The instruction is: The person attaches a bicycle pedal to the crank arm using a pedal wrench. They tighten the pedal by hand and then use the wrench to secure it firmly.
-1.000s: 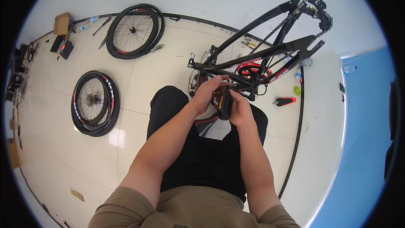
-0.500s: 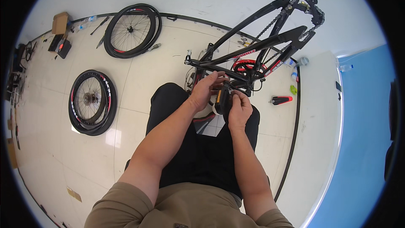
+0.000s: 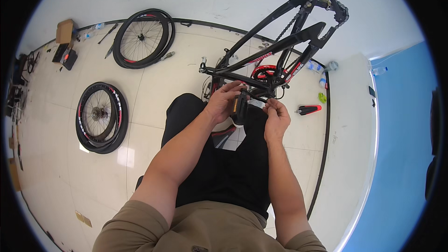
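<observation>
A black bicycle pedal [image 3: 240, 110] with an amber reflector stands over the gap between my knees. My left hand [image 3: 221, 105] is closed around its far left side. A slim dark bar [image 3: 256, 97] runs from beside the pedal toward my right hand [image 3: 277, 116]; whether it is the crank arm or a tool I cannot tell. My right fingertips are pinched together at its right end, partly hiding it. Just beyond both hands is a black bicycle frame [image 3: 261, 60], its rear end raised, with a red chainring [image 3: 263, 72] and a chain [image 3: 290, 24].
Bicycle wheels lie at the far left [image 3: 142, 37] and left [image 3: 100, 116]. A black-and-red saddle [image 3: 309, 109] rests on the floor to the right, near water bottles [image 3: 322, 80] by the wall. An opened cardboard box [image 3: 65, 31] sits at the far left.
My right hand has moved right, away from the pedal, and the dark bar now shows between them. My left hand stays at the pedal. The view has shifted slightly.
</observation>
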A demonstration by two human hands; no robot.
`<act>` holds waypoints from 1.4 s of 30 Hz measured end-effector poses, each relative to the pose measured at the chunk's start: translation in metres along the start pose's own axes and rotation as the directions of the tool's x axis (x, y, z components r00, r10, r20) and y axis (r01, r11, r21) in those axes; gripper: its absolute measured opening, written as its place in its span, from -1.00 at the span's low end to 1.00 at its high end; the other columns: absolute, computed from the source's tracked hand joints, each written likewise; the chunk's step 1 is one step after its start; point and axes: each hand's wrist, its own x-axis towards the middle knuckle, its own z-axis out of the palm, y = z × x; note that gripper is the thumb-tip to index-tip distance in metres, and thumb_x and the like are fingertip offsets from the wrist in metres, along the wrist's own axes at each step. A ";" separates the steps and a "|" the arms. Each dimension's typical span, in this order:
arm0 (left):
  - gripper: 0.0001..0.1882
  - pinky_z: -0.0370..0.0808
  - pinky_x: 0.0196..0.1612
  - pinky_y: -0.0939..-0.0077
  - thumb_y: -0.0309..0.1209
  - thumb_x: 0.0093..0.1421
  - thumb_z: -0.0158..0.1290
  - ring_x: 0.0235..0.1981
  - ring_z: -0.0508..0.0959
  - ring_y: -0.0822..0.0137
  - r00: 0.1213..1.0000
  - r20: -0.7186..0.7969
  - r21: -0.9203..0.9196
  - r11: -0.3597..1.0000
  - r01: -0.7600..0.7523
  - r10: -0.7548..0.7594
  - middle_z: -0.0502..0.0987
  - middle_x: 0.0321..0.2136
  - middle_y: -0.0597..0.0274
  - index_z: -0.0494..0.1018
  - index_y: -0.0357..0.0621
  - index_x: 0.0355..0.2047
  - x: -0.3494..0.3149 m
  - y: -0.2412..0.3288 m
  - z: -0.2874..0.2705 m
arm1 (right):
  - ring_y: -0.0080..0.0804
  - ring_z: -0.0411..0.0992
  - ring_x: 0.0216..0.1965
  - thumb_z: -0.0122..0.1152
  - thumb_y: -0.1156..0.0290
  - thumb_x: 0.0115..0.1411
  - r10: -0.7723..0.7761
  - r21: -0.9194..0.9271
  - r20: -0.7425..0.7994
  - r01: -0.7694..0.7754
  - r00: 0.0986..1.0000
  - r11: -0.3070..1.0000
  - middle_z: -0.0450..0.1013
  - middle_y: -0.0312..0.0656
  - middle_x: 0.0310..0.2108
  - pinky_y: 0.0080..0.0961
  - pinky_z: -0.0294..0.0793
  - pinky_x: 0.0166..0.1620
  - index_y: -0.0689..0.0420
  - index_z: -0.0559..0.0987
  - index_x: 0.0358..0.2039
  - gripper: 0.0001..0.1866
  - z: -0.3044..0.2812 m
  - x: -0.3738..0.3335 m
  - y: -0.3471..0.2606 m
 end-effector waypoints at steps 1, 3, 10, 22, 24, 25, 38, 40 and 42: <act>-0.58 0.61 -0.04 0.18 -0.65 0.16 0.10 -0.14 0.65 0.09 1.000 -0.005 0.003 1.000 0.001 -0.001 0.56 -0.03 0.05 0.43 -0.18 0.05 0.001 0.000 0.001 | -0.46 0.53 -0.19 0.04 0.64 0.27 0.007 0.014 0.003 -0.008 1.000 1.000 0.57 -0.15 -0.17 -0.53 0.54 -0.06 0.33 0.58 -0.07 -0.75 -0.001 0.005 0.003; -0.55 0.60 -0.04 0.14 -0.64 0.16 0.10 -0.13 0.64 0.10 1.000 -0.018 0.009 1.000 0.002 -0.001 0.54 -0.03 0.07 0.40 -0.17 0.08 0.003 -0.001 0.000 | -0.45 0.53 -0.20 0.08 0.62 0.24 -0.035 -0.286 0.084 0.058 0.996 0.957 0.57 -0.12 -0.16 -0.48 0.54 -0.08 0.30 0.57 -0.03 -0.71 -0.001 0.015 0.008; -0.49 0.54 0.04 0.13 -0.65 0.15 0.04 -0.08 0.60 0.13 0.998 -0.058 0.052 0.998 0.018 -0.015 0.50 -0.06 0.06 0.32 -0.22 0.14 0.002 0.001 -0.006 | -0.14 0.53 -0.22 0.11 0.61 0.17 -0.171 -0.480 0.347 0.332 0.922 0.812 0.45 0.01 -0.03 -0.35 0.54 -0.12 0.19 0.56 -0.02 -0.66 0.007 0.029 0.047; -0.48 0.57 0.06 0.26 -0.60 0.21 -0.01 -0.08 0.58 0.14 0.993 -0.112 0.236 0.972 0.007 0.020 0.48 0.04 0.09 0.32 -0.19 0.21 0.005 0.003 -0.009 | -0.40 0.44 -0.48 0.22 0.26 0.23 0.665 0.576 0.251 -0.661 0.703 0.482 0.49 -0.23 -0.37 -0.47 0.44 -0.43 0.15 0.49 -0.27 -0.77 0.014 0.018 0.039; -0.48 0.57 0.05 0.25 -0.57 0.24 -0.04 -0.09 0.58 0.15 0.997 -0.066 0.240 0.971 -0.008 0.025 0.47 0.03 0.11 0.31 -0.19 0.23 0.006 0.004 -0.017 | -0.40 0.44 -0.48 0.21 0.21 0.26 0.622 0.610 0.456 -0.733 0.636 0.301 0.49 -0.22 -0.38 -0.47 0.44 -0.41 0.16 0.49 -0.28 -0.75 0.019 0.029 0.032; -0.48 0.57 0.06 0.25 -0.57 0.24 -0.04 -0.08 0.57 0.16 0.997 -0.079 0.239 0.971 0.002 0.018 0.47 0.03 0.11 0.31 -0.19 0.24 0.007 0.003 -0.018 | -0.39 0.43 -0.48 0.19 0.22 0.27 0.586 0.602 0.523 -0.755 0.619 0.261 0.49 -0.22 -0.39 -0.47 0.43 -0.40 0.17 0.50 -0.28 -0.75 0.021 0.035 0.032; -0.54 0.42 0.15 -0.02 -0.07 0.27 -0.10 0.03 0.53 0.07 0.967 -0.119 0.370 0.894 0.253 -0.224 0.59 -0.07 0.09 0.56 -0.13 -0.06 -0.005 0.005 -0.005 | -0.47 0.29 -0.56 0.07 0.29 0.31 0.557 0.652 0.510 -0.717 0.656 0.247 0.40 -0.22 -0.46 -0.49 0.40 -0.41 0.22 0.49 -0.35 -0.77 0.047 0.038 0.054; -0.54 0.46 0.09 0.01 -0.08 0.25 -0.08 -0.02 0.55 0.08 0.961 -0.151 0.362 0.891 0.272 -0.232 0.61 -0.10 0.10 0.54 -0.15 -0.07 -0.005 0.004 0.007 | -0.46 0.27 -0.57 0.07 0.30 0.31 0.545 0.646 0.516 -0.718 0.661 0.259 0.37 -0.23 -0.49 -0.49 0.39 -0.42 0.24 0.49 -0.37 -0.75 0.043 0.040 0.054; -0.54 0.45 0.10 -0.02 -0.08 0.22 -0.07 -0.01 0.54 0.07 0.955 -0.156 0.348 0.891 0.291 -0.251 0.61 -0.09 0.10 0.55 -0.15 -0.08 -0.004 0.004 0.009 | -0.48 0.27 -0.57 0.07 0.29 0.32 0.539 0.640 0.518 -0.719 0.664 0.270 0.35 -0.24 -0.50 -0.50 0.36 -0.46 0.24 0.49 -0.38 -0.74 0.043 0.040 0.054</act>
